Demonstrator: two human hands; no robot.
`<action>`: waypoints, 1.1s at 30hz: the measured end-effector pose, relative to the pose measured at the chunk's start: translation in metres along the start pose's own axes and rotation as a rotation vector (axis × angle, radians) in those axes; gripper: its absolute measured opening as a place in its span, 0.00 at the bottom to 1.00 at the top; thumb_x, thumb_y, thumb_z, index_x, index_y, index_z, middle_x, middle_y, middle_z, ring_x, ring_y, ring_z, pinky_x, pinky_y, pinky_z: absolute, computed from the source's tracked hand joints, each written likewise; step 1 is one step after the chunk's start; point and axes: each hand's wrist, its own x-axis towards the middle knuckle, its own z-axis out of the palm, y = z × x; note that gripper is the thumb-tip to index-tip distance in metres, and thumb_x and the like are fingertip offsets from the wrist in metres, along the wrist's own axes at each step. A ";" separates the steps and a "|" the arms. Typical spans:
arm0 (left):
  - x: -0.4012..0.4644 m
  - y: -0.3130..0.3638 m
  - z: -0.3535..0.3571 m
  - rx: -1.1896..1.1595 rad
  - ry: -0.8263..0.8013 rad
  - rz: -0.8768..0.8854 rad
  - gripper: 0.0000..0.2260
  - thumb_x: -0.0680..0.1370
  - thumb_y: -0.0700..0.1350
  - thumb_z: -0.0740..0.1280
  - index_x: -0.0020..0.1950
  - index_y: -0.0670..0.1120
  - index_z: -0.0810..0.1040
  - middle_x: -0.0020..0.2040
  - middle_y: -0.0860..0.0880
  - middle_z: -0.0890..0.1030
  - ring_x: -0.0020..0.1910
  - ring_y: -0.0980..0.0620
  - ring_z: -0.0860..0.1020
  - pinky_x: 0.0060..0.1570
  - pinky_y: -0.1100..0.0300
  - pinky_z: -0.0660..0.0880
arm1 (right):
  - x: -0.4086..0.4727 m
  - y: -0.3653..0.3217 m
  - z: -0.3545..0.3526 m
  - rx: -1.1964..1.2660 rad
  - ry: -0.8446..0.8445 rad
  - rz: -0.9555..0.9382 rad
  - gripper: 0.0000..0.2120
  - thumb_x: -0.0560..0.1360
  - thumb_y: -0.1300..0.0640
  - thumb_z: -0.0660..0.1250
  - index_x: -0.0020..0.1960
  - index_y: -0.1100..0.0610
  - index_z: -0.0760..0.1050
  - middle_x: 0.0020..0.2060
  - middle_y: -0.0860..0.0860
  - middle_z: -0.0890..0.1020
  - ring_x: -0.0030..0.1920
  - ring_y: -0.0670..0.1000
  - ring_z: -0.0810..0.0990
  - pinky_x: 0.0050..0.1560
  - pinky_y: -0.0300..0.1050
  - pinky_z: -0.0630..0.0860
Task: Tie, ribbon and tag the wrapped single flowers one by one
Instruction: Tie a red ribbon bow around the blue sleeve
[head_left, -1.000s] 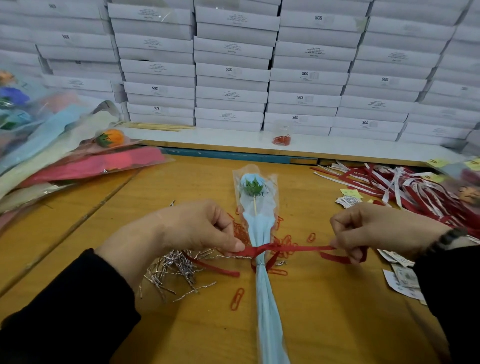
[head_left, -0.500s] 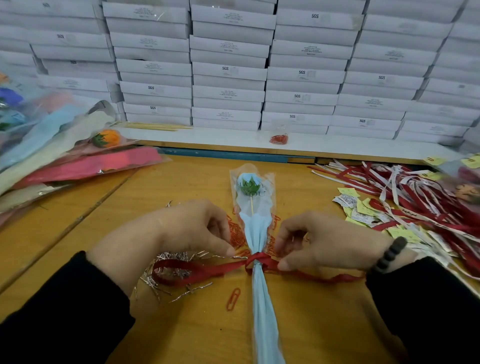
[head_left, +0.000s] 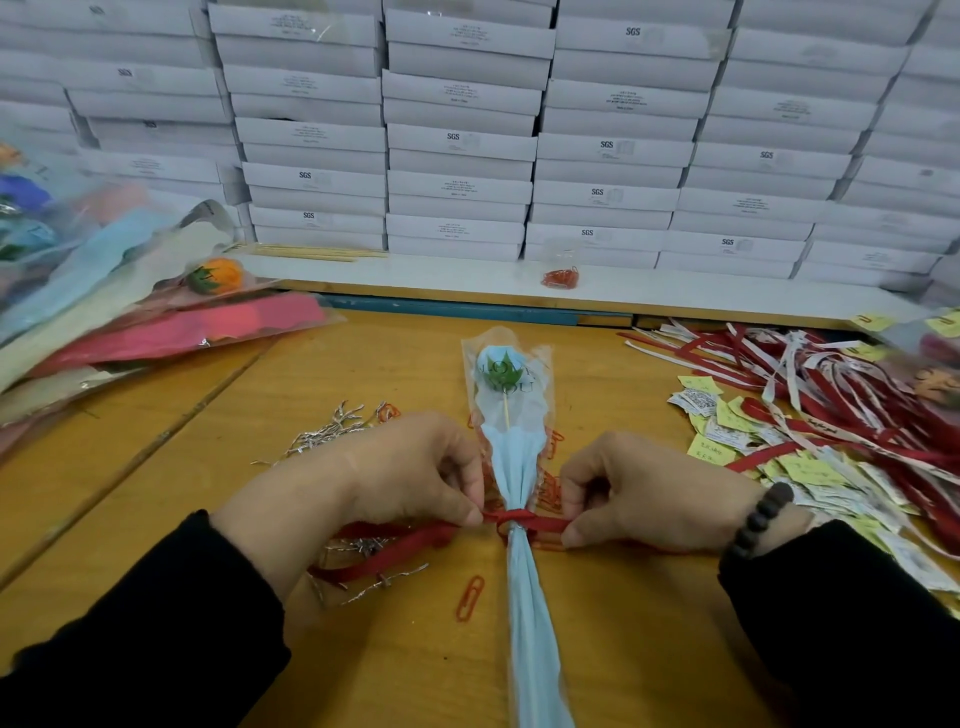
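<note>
We are mid ribbon step. Wrapped flower (head_left: 511, 447) lies lengthwise at worktop (head_left: 623, 639) centre, stem toward near edge. Left hand (head_left: 395, 473) and right hand (head_left: 644, 496) each pinch red ribbon (head_left: 511, 521) beside knot at gathered neck (bow apparently unformed). Next, we judge: loop ends, cinch evenly. Tags (head_left: 727, 441) wait toward right edge, beyond.

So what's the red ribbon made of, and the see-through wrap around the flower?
The red ribbon looks like woven fabric, matte; it bends softly and knots tight. The wrap seems to be thin clear plastic film: glossy, with the flower showing through. Both hands pinch the ribbon.
</note>
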 end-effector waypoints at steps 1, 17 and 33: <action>-0.001 -0.001 -0.001 0.011 0.000 0.000 0.05 0.71 0.39 0.72 0.38 0.48 0.80 0.36 0.50 0.81 0.35 0.57 0.77 0.42 0.62 0.76 | -0.001 0.001 -0.001 -0.004 0.002 0.007 0.05 0.70 0.53 0.73 0.37 0.51 0.78 0.31 0.42 0.76 0.34 0.39 0.72 0.33 0.31 0.66; -0.007 -0.008 -0.012 0.091 -0.018 -0.056 0.06 0.73 0.39 0.71 0.37 0.48 0.79 0.34 0.54 0.79 0.33 0.60 0.75 0.40 0.66 0.74 | -0.009 0.011 -0.015 -0.025 -0.112 0.114 0.08 0.68 0.54 0.74 0.33 0.50 0.77 0.32 0.43 0.78 0.37 0.42 0.75 0.43 0.40 0.75; -0.011 0.001 -0.011 0.138 0.002 -0.027 0.12 0.74 0.38 0.67 0.38 0.55 0.83 0.41 0.46 0.81 0.36 0.49 0.74 0.40 0.59 0.73 | -0.011 0.010 -0.015 0.256 -0.131 0.087 0.04 0.74 0.59 0.67 0.42 0.56 0.74 0.26 0.44 0.78 0.25 0.40 0.71 0.27 0.32 0.68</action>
